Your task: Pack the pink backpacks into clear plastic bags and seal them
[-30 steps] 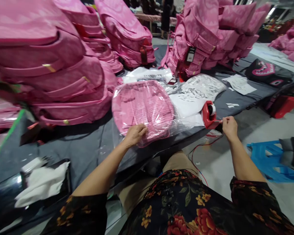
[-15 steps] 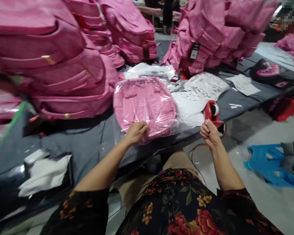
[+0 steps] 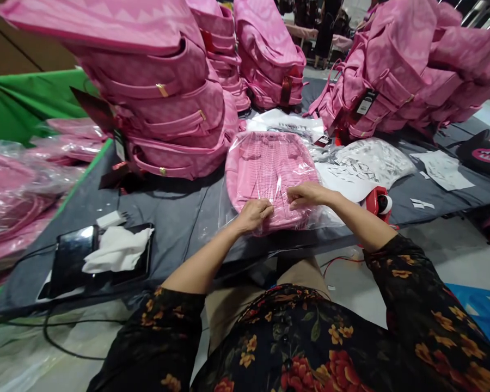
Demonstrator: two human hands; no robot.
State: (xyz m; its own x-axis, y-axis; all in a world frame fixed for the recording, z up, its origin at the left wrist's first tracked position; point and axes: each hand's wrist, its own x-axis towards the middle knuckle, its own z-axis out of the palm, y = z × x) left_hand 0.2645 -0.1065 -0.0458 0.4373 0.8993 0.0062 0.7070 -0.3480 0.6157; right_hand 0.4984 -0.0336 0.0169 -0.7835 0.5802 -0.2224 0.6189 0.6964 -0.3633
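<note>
A pink backpack in a clear plastic bag (image 3: pixel 269 169) lies flat on the grey table (image 3: pixel 179 212) in front of me. My left hand (image 3: pixel 253 213) presses down on the folded bag edge at the near side, fingers curled. My right hand (image 3: pixel 306 195) rests beside it on the same plastic flap, fingers pinched together; whether tape is between them I cannot make out. A red tape dispenser (image 3: pixel 378 202) stands at the table edge just right of my right forearm.
Tall stacks of pink backpacks (image 3: pixel 163 92) stand left and behind, another pile (image 3: pixel 400 71) at the back right. White printed bags (image 3: pixel 363 160) lie beside the backpack. A black tablet with a white cloth (image 3: pixel 102 253) sits near left. Bagged backpacks (image 3: pixel 20 185) pile up far left.
My right hand left the tape dispenser and came left onto the plastic bag beside my left hand. The view swung left; my left hand stayed on the bag.
</note>
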